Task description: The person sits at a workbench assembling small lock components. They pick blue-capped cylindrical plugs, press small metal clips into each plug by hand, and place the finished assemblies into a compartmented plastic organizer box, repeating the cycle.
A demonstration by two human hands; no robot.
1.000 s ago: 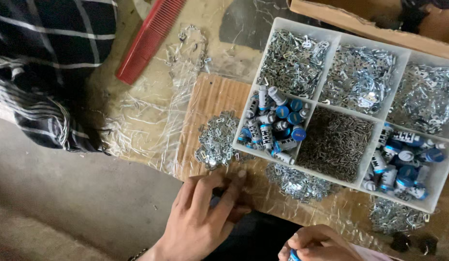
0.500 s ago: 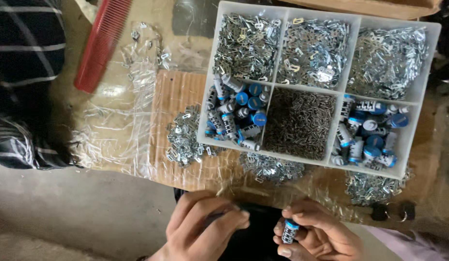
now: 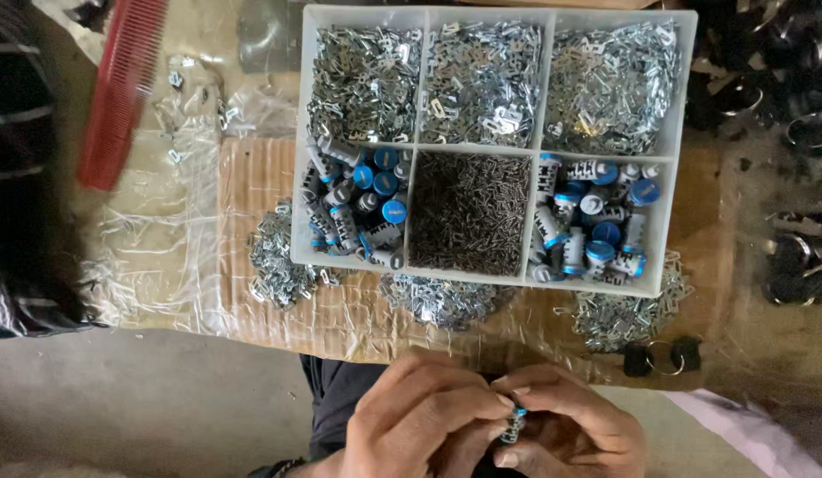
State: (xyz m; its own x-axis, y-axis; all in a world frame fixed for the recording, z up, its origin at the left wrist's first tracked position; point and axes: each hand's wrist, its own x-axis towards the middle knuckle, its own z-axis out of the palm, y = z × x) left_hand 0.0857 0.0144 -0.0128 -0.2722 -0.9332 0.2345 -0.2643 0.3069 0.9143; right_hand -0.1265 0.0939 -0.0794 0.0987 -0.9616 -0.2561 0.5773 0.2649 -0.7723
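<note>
My left hand and my right hand meet at the bottom of the view, fingertips pinched together on one small cylinder with a blue cap. Above them stands a white compartment tray. Its back row holds small silver metal parts. Its front row holds more blue-capped cylinders at left and right, and thin dark pins in the middle.
Loose heaps of silver metal parts lie on the cardboard in front of the tray. A red comb lies at the upper left on crumpled clear plastic. Dark rings and keys sit at the right.
My left hand left the cardboard edge and came down to my right hand; both now pinch the blue-capped cylinder. The view shifted, so the tray sits more to the left.
</note>
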